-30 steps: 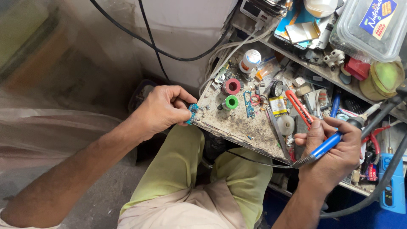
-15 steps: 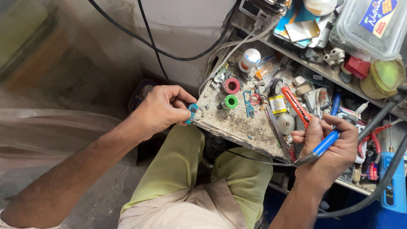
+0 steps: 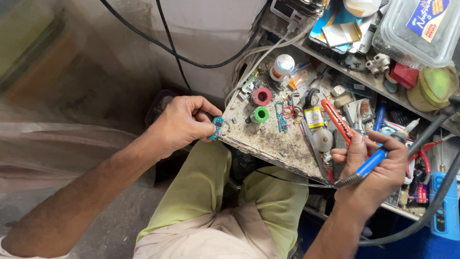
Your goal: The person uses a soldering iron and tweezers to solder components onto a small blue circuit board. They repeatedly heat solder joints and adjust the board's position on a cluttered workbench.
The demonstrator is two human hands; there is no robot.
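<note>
My left hand (image 3: 184,122) pinches a small blue-green circuit board (image 3: 216,125) at the near left corner of a dirty work board (image 3: 268,139). My right hand (image 3: 378,175) grips a blue-handled soldering iron (image 3: 371,162), its dark tip end pointing left and down past the board's near edge, with a thin black cord trailing off it. The two hands are well apart, with the iron's tip nowhere near the small circuit board.
On the work board lie a red ring spool (image 3: 261,96), a green spool (image 3: 260,114), a white jar (image 3: 281,66), a red-handled cutter (image 3: 337,120) and small parts. A clear plastic box (image 3: 419,29) and clutter fill the shelf behind. Black cables (image 3: 167,48) hang left.
My right hand with the soldering iron has drawn slightly toward me and lower. My left hand stays at the board's corner with the small circuit board.
</note>
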